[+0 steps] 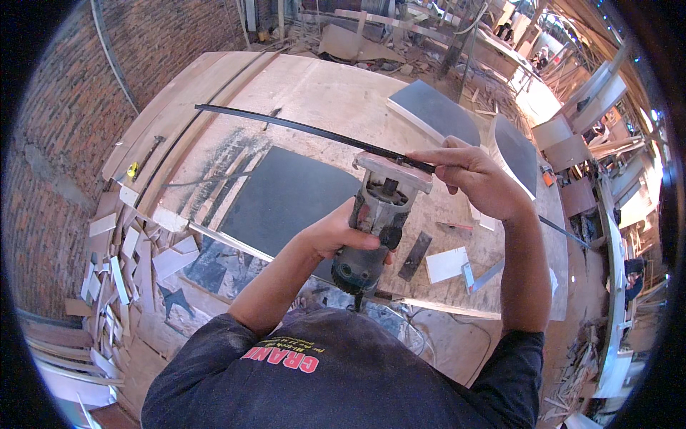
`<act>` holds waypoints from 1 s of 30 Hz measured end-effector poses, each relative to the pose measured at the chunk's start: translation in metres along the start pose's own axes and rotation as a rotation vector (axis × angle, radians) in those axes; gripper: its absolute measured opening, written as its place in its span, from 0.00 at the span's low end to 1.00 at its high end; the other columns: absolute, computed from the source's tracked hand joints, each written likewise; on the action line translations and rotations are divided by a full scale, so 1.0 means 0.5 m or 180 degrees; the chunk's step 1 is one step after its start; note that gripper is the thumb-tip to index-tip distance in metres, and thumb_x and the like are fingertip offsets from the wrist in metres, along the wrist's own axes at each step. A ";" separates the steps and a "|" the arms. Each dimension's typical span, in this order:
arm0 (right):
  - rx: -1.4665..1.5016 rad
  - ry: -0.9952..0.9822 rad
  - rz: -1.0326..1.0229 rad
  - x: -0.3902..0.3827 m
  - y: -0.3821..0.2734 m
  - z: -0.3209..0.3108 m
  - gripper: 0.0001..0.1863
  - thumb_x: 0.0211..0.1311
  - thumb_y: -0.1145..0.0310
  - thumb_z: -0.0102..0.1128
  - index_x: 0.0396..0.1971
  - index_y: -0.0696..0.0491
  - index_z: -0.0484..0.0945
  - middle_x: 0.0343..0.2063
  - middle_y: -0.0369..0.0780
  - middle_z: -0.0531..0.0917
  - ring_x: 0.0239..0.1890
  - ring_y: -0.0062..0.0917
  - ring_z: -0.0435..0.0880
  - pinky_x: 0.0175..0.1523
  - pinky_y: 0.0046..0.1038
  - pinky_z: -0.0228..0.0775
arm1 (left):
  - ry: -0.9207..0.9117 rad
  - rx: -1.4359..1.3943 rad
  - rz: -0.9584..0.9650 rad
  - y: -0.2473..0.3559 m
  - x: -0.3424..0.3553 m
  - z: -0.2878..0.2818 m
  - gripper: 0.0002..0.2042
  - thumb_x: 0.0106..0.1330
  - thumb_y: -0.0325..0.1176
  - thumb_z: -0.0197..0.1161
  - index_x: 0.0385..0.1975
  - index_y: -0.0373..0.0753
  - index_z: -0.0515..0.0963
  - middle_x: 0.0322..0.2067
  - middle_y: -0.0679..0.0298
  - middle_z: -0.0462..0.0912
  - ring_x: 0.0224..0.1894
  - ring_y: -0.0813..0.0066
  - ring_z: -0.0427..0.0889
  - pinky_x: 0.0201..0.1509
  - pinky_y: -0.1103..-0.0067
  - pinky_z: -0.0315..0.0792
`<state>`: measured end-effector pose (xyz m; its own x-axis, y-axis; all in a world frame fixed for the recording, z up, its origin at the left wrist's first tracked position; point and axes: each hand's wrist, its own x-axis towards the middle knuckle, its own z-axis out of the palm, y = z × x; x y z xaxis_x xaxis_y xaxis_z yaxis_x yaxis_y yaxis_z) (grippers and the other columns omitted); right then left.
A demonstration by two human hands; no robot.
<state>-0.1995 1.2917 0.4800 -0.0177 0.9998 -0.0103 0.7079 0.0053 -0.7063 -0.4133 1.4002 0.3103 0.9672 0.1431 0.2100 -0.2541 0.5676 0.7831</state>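
Wrapping around the handheld router, the left hand has most fingers hidden behind its body; the narrow black strip's near end is hard to make out under the right hand. Dark flat panel left of the left fingers, partly covered by the forearm; two curved-edge panels beyond the right fingers; white rectangular piece nearer the body. Right fingers pinch the strip, which runs leftward from them; router base just beside those fingertips, facing up.

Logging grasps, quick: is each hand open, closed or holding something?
Left hand: closed, holding the power tool.
Right hand: closed, pinching the long black strip near one end.
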 end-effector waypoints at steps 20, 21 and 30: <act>-0.0479 -0.0051 -0.0260 0.011 0.006 -0.006 0.24 0.72 0.77 0.57 0.65 0.44 0.80 0.33 0.34 0.70 0.38 0.23 0.70 0.48 0.26 0.66 | 0.0343 0.0393 -0.0035 0.029 -0.002 0.028 0.32 0.48 0.36 0.82 0.52 0.32 0.75 0.37 0.55 0.87 0.37 0.62 0.89 0.43 0.67 0.83; -0.0502 -0.0035 -0.0254 0.009 0.006 -0.006 0.24 0.72 0.77 0.57 0.65 0.44 0.80 0.34 0.34 0.70 0.38 0.23 0.70 0.49 0.26 0.66 | 0.0386 0.0483 0.0002 0.035 -0.003 0.035 0.27 0.50 0.34 0.81 0.49 0.32 0.77 0.36 0.57 0.87 0.36 0.65 0.89 0.43 0.69 0.83; -0.0518 0.0071 -0.0341 0.007 0.021 -0.003 0.24 0.71 0.77 0.58 0.64 0.44 0.80 0.35 0.36 0.72 0.39 0.22 0.71 0.48 0.25 0.67 | 0.0512 0.0767 0.0028 0.046 -0.007 0.047 0.20 0.53 0.29 0.80 0.44 0.31 0.81 0.35 0.61 0.87 0.35 0.72 0.87 0.43 0.74 0.81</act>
<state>-0.1911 1.2955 0.4734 -0.0849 0.9935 0.0758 0.8078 0.1131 -0.5785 -0.4230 1.3938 0.3416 0.9487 0.2849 0.1370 -0.2382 0.3595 0.9022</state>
